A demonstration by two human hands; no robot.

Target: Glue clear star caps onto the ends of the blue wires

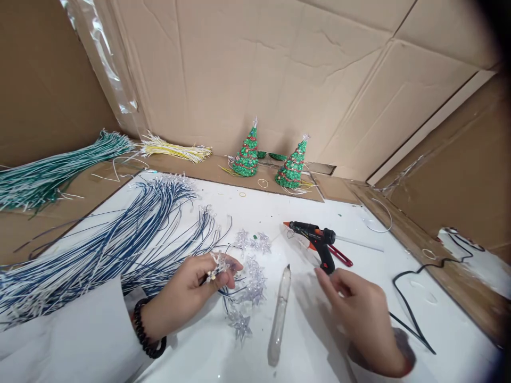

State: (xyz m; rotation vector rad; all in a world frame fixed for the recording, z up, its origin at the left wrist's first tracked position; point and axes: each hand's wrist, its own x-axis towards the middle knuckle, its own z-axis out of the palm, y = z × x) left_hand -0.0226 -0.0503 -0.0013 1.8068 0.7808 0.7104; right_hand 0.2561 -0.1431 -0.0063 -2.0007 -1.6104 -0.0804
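Note:
My left hand point(190, 284) is closed, thumb and fingers pinching a small cluster of clear plastic pieces with white tips point(217, 267); its exact shape is blurred. Several clear plastic stars point(254, 279) lie just right of that hand, and another clear star point(240, 324) lies nearer to me. My right hand point(357, 314) hovers over the white table, fingers loosely bent and partly apart, with nothing visible in them. Its fingertips are close to the handle of a black and orange glue gun point(319, 242). Between my hands lies a clear pointed tube point(280, 316).
Blue and white wires point(131, 234) spread across the left. Green wires point(67, 165) and yellow wires point(175, 149) lie behind. Two small green Christmas trees point(246, 154) stand at the cardboard back wall point(255, 69). A black cord point(415, 271) runs along the right.

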